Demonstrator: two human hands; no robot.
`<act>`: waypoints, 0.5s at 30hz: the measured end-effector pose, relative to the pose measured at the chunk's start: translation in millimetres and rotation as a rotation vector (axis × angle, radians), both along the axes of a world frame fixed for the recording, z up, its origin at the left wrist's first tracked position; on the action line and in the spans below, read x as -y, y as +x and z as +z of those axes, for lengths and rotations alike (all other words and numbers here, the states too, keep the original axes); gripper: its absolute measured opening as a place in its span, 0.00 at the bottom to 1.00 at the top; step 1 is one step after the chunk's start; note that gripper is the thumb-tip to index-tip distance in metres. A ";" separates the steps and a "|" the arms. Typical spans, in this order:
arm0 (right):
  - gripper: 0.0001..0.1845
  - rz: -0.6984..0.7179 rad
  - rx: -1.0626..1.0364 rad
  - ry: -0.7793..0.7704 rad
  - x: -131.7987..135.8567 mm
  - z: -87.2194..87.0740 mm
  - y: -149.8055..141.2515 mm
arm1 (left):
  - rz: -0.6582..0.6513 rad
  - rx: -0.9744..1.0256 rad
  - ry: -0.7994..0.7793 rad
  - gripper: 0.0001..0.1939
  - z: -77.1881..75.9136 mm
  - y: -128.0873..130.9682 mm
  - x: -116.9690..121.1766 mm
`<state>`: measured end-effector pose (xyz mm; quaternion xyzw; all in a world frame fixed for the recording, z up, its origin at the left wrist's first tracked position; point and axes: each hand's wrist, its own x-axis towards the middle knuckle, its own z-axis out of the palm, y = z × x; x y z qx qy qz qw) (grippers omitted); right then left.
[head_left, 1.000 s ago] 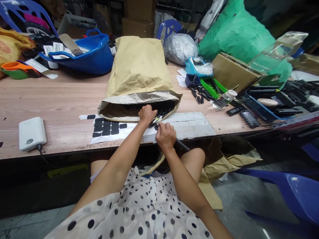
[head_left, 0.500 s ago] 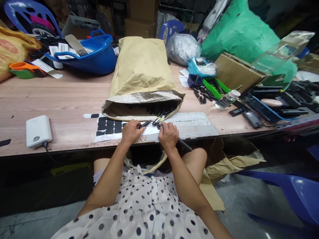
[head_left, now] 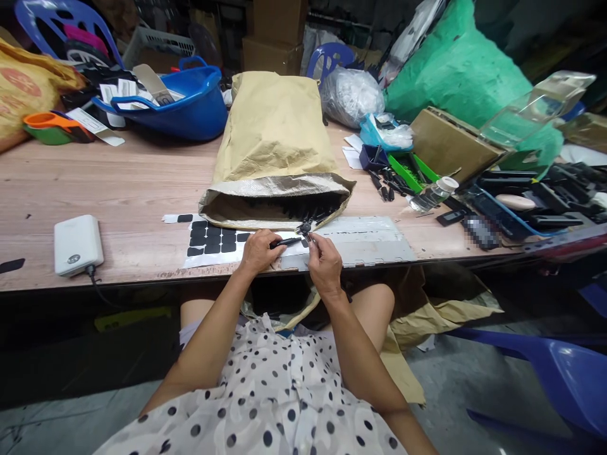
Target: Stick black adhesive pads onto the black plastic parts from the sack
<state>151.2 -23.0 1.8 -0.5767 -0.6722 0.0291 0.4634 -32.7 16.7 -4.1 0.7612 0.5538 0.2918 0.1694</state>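
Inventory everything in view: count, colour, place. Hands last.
Table: 1, wood-coloured, centre
Pen-like piece: 1, black, left hand
Tool: 1, dark, right hand
Paper sack: 1, tan, centre
Patched sheet: 1, white and black, before sack
Board: 1, grey, right of sheet
Corded box: 1, white, table's left
Basin: 1, blue, back left
Bulging bag: 1, yellow, far left
Bundled bag: 1, clear, sack's right
Large bag: 1, green, back right
Trays: 3+, green and blue, right
Bottle: 1, clear, right
Loose parts: uncounted, black, right
Cardboard boxes: 2+, brown, back
Crate: 1, white, back left
Chairs: 3+, blue, around table
Left hand: 1, bare, over sheet
Right hand: 1, bare, over board
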 end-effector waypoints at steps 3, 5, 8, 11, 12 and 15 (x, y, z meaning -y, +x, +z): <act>0.16 0.020 -0.004 0.041 4.9 1.0 -3.8 | -0.003 0.012 -0.012 0.06 0.3 0.5 -1.0; 0.17 0.016 0.024 0.049 7.0 -0.4 -4.7 | -0.003 0.018 -0.015 0.06 0.1 0.8 -1.5; 0.17 0.007 0.053 0.023 7.8 -1.7 -4.8 | -0.003 0.026 -0.018 0.06 -0.3 0.9 -2.1; 0.16 0.013 0.045 0.017 7.9 1.2 -6.8 | -0.006 0.032 -0.024 0.06 -0.2 0.6 -2.5; 0.16 0.024 0.044 0.023 8.3 2.6 -8.3 | -0.006 0.035 -0.029 0.06 0.1 0.5 -2.7; 0.17 0.066 0.067 0.022 10.4 4.9 -14.7 | 0.000 0.047 -0.049 0.05 1.4 0.4 -2.8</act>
